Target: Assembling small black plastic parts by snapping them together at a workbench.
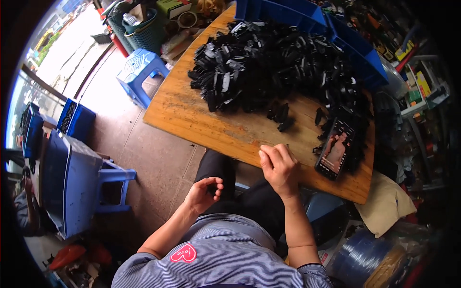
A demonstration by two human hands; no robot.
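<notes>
Loosely, left hand (201,194) curls (contents unclear); right hand (281,168) is pinched together near table (185,103).

Floor (153,153): reddish-brown tiles with visible joints. Furniture: wooden desk (185,113); light-blue plastic stool (137,63) near its left edge — second blue stool (114,175) at lower left. Light: strong daylight enters at upper left, bleaching the pavement (72,54) outside. Right side: white-framed rack (415,107), cluttered.

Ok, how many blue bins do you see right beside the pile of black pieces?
2: one bin beyond the black pieces, cut by the picture's top edge; the other bin to its right. More may be hidden.
</notes>
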